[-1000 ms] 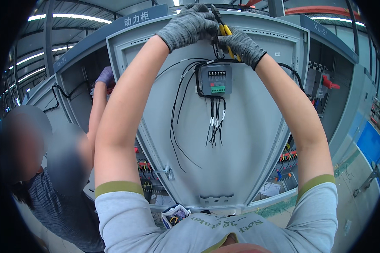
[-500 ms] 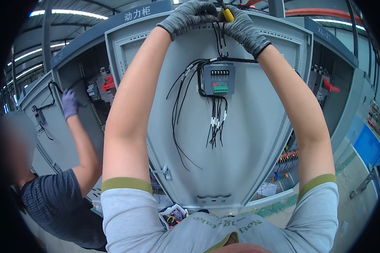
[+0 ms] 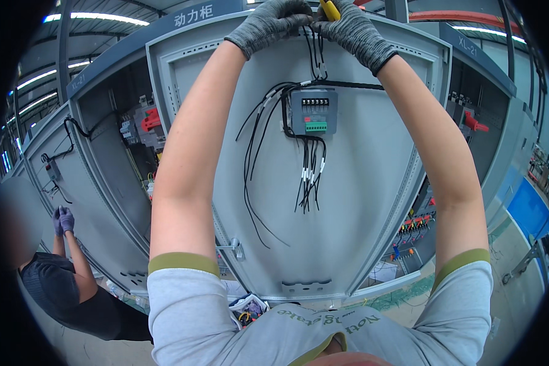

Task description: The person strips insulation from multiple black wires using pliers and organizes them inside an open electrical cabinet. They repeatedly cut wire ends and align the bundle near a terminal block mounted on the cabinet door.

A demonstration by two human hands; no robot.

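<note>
Both my arms reach up to the top edge of a grey cabinet door [image 3: 360, 201]. My left hand [image 3: 274, 25], in a grey knit glove, has its fingers closed near the upper ends of thin black wires [image 3: 314, 52]. What they pinch is hidden. My right hand [image 3: 357, 36], gloved alike, closes round a hand tool with a yellow handle [image 3: 330, 10]; its working end is not visible. Below, the wires join a black wire bundle [image 3: 354, 85] running over a grey device [image 3: 315, 111] with a green terminal block [image 3: 316, 127]. Loose wires with white markers [image 3: 311, 174] hang beneath it.
At the left a person [image 3: 61, 280] in purple gloves stands by another open cabinet door [image 3: 94, 183]. Red switch handles show in the cabinets [image 3: 474, 122] on both sides. A container of tools [image 3: 249, 308] sits below the door. A blue panel [image 3: 534, 207] stands at right.
My right hand and the yellow-handled tool have shifted slightly; the tool sits higher in view. The co-worker has moved back, lowering a raised hand and bringing both hands together.
</note>
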